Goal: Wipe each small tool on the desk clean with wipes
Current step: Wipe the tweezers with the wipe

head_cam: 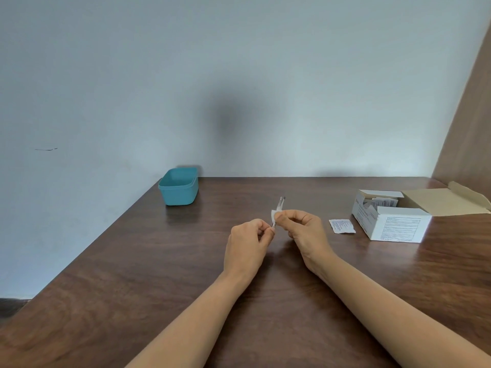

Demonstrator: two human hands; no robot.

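Above the middle of the dark wood-grain desk [159, 261], a slim metal tool [279, 205] is pinched at its near end by the left hand [247, 243]; a small white wipe [274, 215] is pinched around its shaft by the right hand [303, 232].

Left hand [247, 243], right hand [305, 232]: pinch grips.

Desk [159, 261] open between tub [178, 186] and box [393, 221].

Open teal tub [178, 195] far left, pale wall [239, 75] behind, brown wooden panel [468, 128] right
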